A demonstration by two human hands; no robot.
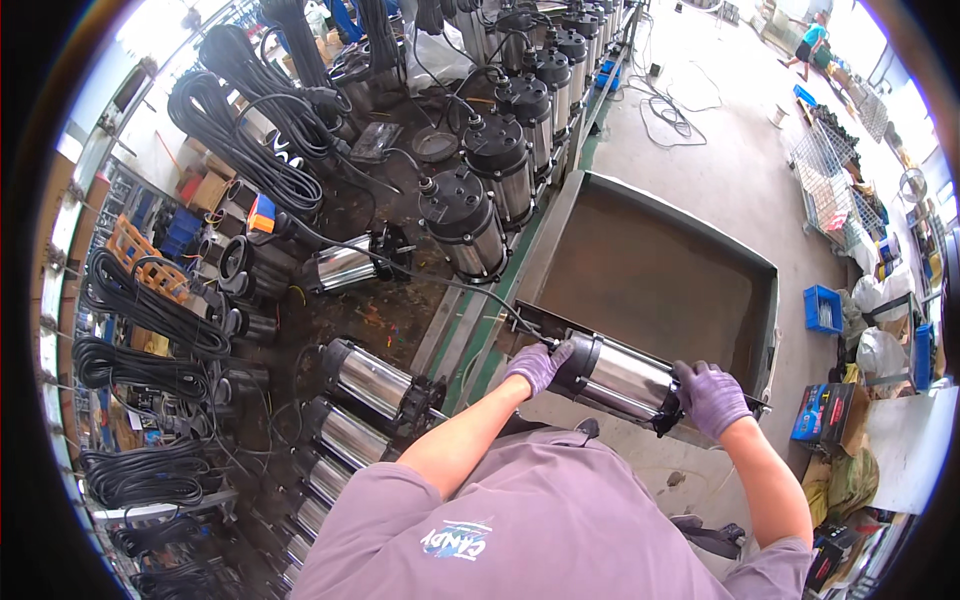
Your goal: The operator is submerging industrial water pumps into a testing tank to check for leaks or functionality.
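Observation:
A steel-cased submersible pump (628, 380) with black end caps lies on its side at the near edge of a water-filled tank (548, 240). My left hand (538, 367), in a purple glove, is closed round its left cap, where a black cable (440, 278) comes out. Gripping the right end is my right hand (712, 398), gloved alike. Behind the pump runs a dark metal bar (590, 333); whether the pump rests on it I cannot tell.
Upright pumps (463, 225) line the green-edged bench (480, 325) at the left. More pumps lie on their sides (370, 380) by my left elbow. Coiled black cables (240, 120) fill the far left. A blue bin (823, 309) and wire cages (828, 170) stand on the right; a person (813, 42) is far off.

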